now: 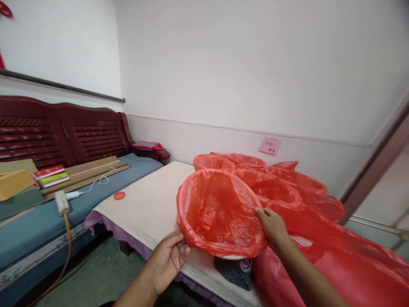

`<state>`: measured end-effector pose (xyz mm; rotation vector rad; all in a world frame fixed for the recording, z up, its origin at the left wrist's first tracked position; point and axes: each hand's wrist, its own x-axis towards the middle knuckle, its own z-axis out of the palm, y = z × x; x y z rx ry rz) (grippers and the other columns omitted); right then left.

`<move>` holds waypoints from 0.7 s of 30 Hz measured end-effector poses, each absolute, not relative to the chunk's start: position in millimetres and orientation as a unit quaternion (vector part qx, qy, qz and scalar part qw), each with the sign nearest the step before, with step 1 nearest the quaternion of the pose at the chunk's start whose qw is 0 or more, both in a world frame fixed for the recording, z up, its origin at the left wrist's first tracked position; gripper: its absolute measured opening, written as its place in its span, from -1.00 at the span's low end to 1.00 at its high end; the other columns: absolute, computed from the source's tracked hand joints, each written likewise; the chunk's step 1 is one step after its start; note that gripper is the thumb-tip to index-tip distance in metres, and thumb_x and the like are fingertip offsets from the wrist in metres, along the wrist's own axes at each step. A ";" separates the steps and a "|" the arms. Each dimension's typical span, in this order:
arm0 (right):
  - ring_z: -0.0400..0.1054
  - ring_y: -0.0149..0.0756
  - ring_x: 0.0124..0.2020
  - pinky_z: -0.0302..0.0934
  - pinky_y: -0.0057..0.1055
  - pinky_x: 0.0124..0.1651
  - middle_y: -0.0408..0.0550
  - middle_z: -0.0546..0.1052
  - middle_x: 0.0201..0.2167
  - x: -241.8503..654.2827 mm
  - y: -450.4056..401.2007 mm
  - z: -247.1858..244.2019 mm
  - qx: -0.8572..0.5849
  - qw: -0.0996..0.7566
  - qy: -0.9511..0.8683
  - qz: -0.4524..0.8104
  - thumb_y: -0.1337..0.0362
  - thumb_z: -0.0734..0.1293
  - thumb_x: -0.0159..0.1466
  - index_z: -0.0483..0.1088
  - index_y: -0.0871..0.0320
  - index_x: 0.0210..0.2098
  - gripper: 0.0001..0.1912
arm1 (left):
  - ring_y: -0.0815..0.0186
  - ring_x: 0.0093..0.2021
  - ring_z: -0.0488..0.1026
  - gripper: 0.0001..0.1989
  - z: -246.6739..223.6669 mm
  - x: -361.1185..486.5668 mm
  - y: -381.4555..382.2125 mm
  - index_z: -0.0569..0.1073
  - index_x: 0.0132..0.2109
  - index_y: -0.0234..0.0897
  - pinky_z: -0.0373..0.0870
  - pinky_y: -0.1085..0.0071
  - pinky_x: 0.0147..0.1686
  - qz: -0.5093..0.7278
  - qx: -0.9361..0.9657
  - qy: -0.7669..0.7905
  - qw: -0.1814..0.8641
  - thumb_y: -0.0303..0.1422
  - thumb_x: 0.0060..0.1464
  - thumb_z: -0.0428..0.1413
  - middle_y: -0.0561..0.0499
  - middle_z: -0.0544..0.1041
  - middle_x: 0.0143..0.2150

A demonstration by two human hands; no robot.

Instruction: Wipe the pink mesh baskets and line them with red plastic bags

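Note:
A round basket (220,204) lined with a thin red plastic bag is tilted towards me above the table's front edge. The bag is folded over its rim, and a bit of white shows below. My right hand (273,226) is closed on the rim's right side, thumb over the edge. At the lower left of the rim, my left hand (168,260) has its palm turned up and fingers curled, with thumb and forefinger at the bag's edge. Behind stand several more red-lined baskets (271,185). Loose red plastic (348,260) spreads at the right, beside my right forearm.
The pale-topped table (153,192) has a purple cloth hanging at its edge and a small red disc (119,195) on it. A dark patterned cloth (234,273) lies under the basket. Left is a wooden bench (137,166) with a power strip (61,202). A pink note (270,146) is on the wall.

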<state>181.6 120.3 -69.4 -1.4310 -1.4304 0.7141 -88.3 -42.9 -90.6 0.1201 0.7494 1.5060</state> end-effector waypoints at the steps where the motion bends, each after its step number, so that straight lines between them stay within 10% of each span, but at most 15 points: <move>1: 0.41 -0.18 -0.48 0.22 -0.36 -0.45 -0.05 0.50 -0.58 180.7 120.2 -68.9 -0.586 0.479 -0.583 0.294 -0.03 0.26 0.07 0.37 0.14 -0.52 -0.66 | 0.46 -0.49 0.50 -0.87 -90.3 -88.0 -41.0 0.37 -0.26 -0.41 0.46 0.63 -0.52 0.666 0.047 0.330 0.667 -0.67 0.14 0.01 -0.02 0.51 -0.39; 8: 0.38 -0.21 -0.53 0.21 -0.38 -0.50 -0.07 0.45 -0.64 172.5 117.6 -66.4 -0.584 0.488 -0.576 0.300 -0.03 0.23 0.08 0.31 0.10 -0.58 -0.66 | 0.42 -0.39 0.53 -0.90 -83.7 -85.4 -36.6 0.37 -0.24 -0.40 0.51 0.55 -0.38 0.669 0.054 0.342 0.658 -0.58 0.21 -0.03 -0.08 0.53 -0.34; 15: 0.32 -0.24 -0.52 0.12 -0.40 -0.49 -0.13 0.42 -0.64 170.7 124.0 -69.3 -0.598 0.482 -0.592 0.244 -0.01 0.26 0.05 0.32 0.09 -0.59 -0.70 | 0.27 -0.43 0.50 -0.62 -58.6 -111.6 -22.8 0.41 -0.28 -0.33 0.47 0.42 -0.60 0.648 0.158 0.444 0.598 -0.03 0.12 0.10 -0.06 0.51 -0.37; 21: 0.34 -0.22 -0.50 0.12 -0.38 -0.46 -0.11 0.45 -0.62 171.5 123.8 -68.1 -0.600 0.475 -0.601 0.230 0.00 0.25 0.05 0.37 0.10 -0.57 -0.69 | 0.41 -0.53 0.43 -0.94 -55.7 -117.3 -9.6 0.42 -0.34 -0.32 0.41 0.54 -0.61 0.661 0.222 0.466 0.546 -0.43 0.09 0.12 0.05 0.46 -0.45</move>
